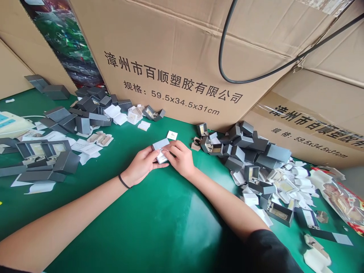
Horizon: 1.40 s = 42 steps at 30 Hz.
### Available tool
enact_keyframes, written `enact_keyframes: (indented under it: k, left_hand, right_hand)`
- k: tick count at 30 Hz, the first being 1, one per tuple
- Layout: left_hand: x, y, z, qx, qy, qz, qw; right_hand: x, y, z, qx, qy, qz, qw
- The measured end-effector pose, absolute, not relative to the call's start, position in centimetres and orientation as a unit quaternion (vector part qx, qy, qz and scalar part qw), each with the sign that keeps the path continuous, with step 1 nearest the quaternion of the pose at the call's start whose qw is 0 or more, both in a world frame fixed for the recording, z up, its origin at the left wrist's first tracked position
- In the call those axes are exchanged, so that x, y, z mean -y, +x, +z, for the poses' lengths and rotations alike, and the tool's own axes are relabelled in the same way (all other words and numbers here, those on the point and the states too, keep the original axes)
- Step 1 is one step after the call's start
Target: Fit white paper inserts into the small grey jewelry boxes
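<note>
Small box (160, 144) sits between both hands, above the green table (136, 227). Left hand (140, 165) grips it from the left: thumb on the near side, fingers below. Right hand (182, 157) is bent narrow, fingers and thumb touching the right side; whether it pinches the box cannot be told. A white insert (162, 156) shows below the grey lid, partly covered by the fingers.

Surroundings: a square card (172, 135) lies just beyond the right fingers. Piles of dark boxes and loose papers (85, 147) flank the hands left and right, well apart from the grip. A large carton (170, 49) bounds the far side; a black cable (220, 49) loops in front of it.

Materials: table smooth and glossy; carton brown cardboard, creased, printed in black; boxes matte, rectangular, several open; papers thin, white, folded. At far right, a clear plastic bag (342, 201) with red edging.
</note>
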<state>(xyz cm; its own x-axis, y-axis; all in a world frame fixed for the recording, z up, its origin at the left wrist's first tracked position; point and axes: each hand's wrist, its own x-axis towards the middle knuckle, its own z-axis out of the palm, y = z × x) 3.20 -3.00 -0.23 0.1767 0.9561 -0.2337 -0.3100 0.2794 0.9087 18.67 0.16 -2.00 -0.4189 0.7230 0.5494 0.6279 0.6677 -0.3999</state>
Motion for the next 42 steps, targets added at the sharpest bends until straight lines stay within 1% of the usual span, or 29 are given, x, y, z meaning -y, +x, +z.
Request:
enact_keyframes:
  k: [3, 7, 10, 13, 15, 20, 22, 24, 26, 34, 40, 42]
  left_hand:
    - [3.1, 3.2, -0.3, -0.432, 0.367, 0.481, 0.668]
    - [3.0, 2.7, -0.4, -0.405, 0.353, 0.488, 0.688]
    - [3.0, 2.6, -0.3, -0.406, 0.365, 0.482, 0.685]
    - [3.1, 2.7, -0.2, -0.420, 0.362, 0.488, 0.674]
    - [3.2, 2.7, -0.2, -0.420, 0.355, 0.494, 0.674]
    - [3.3, 2.5, 0.0, -0.396, 0.354, 0.486, 0.695]
    - [3.3, 2.4, 0.1, -0.377, 0.361, 0.475, 0.709]
    - [3.4, 2.2, 0.2, -0.365, 0.373, 0.461, 0.718]
    - [3.4, 2.1, 0.3, -0.365, 0.385, 0.451, 0.718]
    - [2.8, 1.4, 0.6, -0.378, 0.467, 0.373, 0.707]
    - [2.7, 1.3, 0.9, -0.456, 0.531, 0.352, 0.621]
    - [2.7, 1.4, 0.9, -0.465, 0.531, 0.349, 0.616]
  right_hand:
    - [-0.2, 19.0, -1.8, 0.854, -0.389, 0.033, 0.344]
    - [-0.7, 19.7, -1.4, 0.905, -0.334, -0.014, 0.262]
    - [-0.8, 19.9, -1.5, 0.916, -0.326, -0.017, 0.236]
    - [-0.5, 20.1, -1.9, 0.909, -0.332, 0.009, 0.250]
    - [-0.3, 20.1, -2.1, 0.900, -0.330, 0.041, 0.281]
    - [0.3, 19.9, -2.1, 0.836, -0.362, 0.182, 0.370]
    - [0.4, 19.5, -1.8, 0.810, -0.386, 0.239, 0.370]
    - [0.6, 19.0, -1.6, 0.800, -0.406, 0.263, 0.356]
    - [0.7, 18.7, -1.4, 0.799, -0.415, 0.259, 0.350]
    - [0.3, 18.5, -1.2, 0.803, -0.388, 0.252, 0.375]
    - [-0.2, 18.5, -1.6, 0.826, -0.395, 0.223, 0.334]
    - [-0.1, 18.5, -1.6, 0.828, -0.406, 0.212, 0.322]
